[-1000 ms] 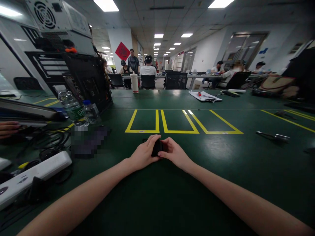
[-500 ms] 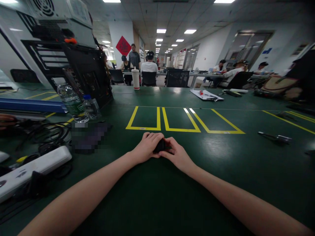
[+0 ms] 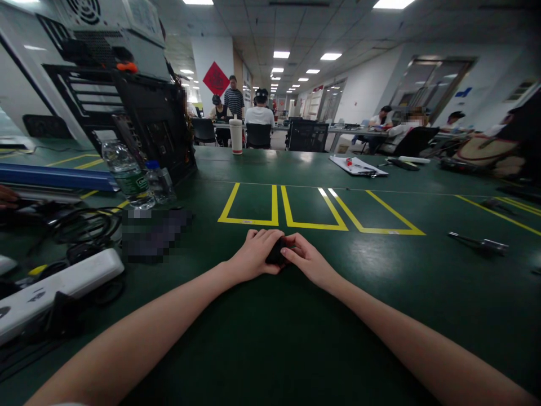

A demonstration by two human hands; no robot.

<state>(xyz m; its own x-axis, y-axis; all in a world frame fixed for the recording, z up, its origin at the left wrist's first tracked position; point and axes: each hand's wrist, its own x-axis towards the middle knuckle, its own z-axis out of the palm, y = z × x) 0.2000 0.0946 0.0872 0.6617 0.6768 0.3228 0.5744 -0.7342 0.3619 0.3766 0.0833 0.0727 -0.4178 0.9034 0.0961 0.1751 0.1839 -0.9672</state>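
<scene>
A small black rounded object point(image 3: 276, 253) sits low over the green table between my two hands; its kind is hard to make out. My left hand point(image 3: 255, 255) wraps round it from the left, fingers over the top and thumb along the near side. On the other side my right hand point(image 3: 309, 259) is closed, with thumb and fingertips against the object's right end. The fingers cover much of it. Just beyond the hands, yellow tape outlines point(image 3: 248, 221) mark the table top.
At left stand a white power strip point(image 3: 63, 290), tangled black cables, plastic bottles point(image 3: 132, 183) and a black computer case point(image 3: 154, 124). A white tumbler point(image 3: 236, 135) and a clipboard point(image 3: 357, 166) lie farther back. A metal-ended tool point(image 3: 477, 242) rests at right. Several people sit beyond.
The right thumb has shifted up from the object's lower edge onto its right side. My left hand keeps its grip. The whole view has moved slightly.
</scene>
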